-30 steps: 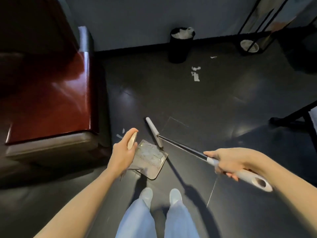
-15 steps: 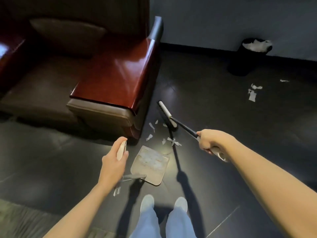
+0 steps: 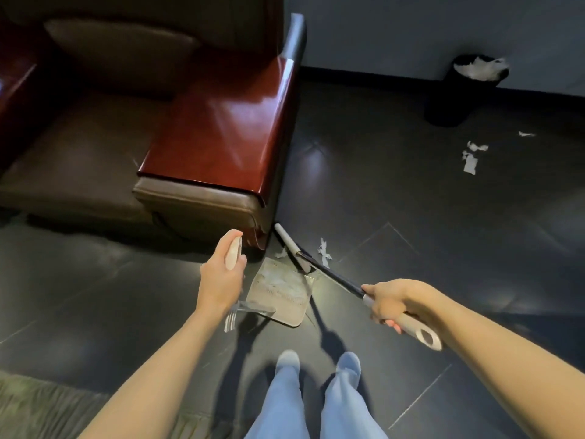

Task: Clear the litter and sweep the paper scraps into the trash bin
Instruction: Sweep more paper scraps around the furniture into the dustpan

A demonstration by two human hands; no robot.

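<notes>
Head view: my left hand (image 3: 221, 280) is curled round the pale grip of the dustpan (image 3: 278, 293), holding its lip down on the floor (image 3: 395, 217) just off the armchair's (image 3: 215, 128) front corner. My right hand (image 3: 391, 301) grips the broom (image 3: 335, 278) near its grey end, and the broom head (image 3: 292, 248) lies at the pan's far lip, close against the chair base; whether it touches I cannot tell.

I should keep the lip pressed flat and pull short, light strokes toward me, so the paper scraps (image 3: 324, 252) on either side of the head slide in instead of skipping under. The long twisted one on the right probably needs its own pass.

The chair corner crowds the head on the left, leaving little room to swing. More scraps (image 3: 470, 158) lie well apart toward the floor's far right edge, near the trash bin (image 3: 459, 93) against the wall, which has white paper heaped at its rim. A rug (image 3: 38, 403) covers the near left corner.
</notes>
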